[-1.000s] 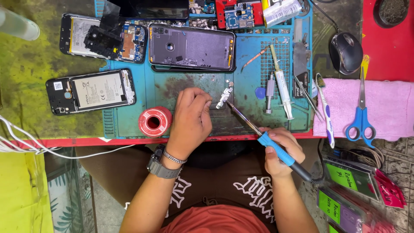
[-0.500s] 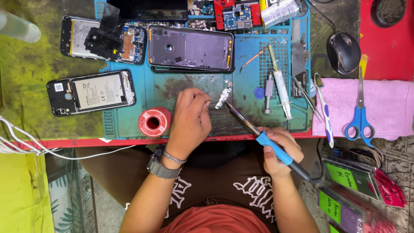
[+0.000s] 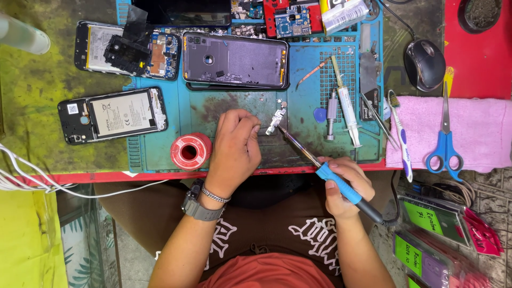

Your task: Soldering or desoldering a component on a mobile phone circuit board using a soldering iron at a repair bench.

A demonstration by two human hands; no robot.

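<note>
My right hand (image 3: 346,184) grips a blue-handled soldering iron (image 3: 320,166) at the table's front edge. Its metal tip reaches up-left to a small silver circuit part (image 3: 276,120) lying on the blue work mat (image 3: 160,152). My left hand (image 3: 234,149) rests on the mat just left of that part, fingers curled with the fingertips pinched toward it; whether they hold something thin I cannot tell. A watch and a bracelet sit on the left wrist.
A red solder spool (image 3: 190,151) lies left of my left hand. Opened phones (image 3: 114,114) (image 3: 234,60) lie on the mat. To the right are a syringe (image 3: 346,104), tweezers (image 3: 380,120), a toothbrush (image 3: 400,133), blue scissors (image 3: 444,144) on a pink towel (image 3: 474,128), and a mouse (image 3: 424,64).
Both hands stay in place; the iron tip stays at the small part. Only the view shifts slightly.
</note>
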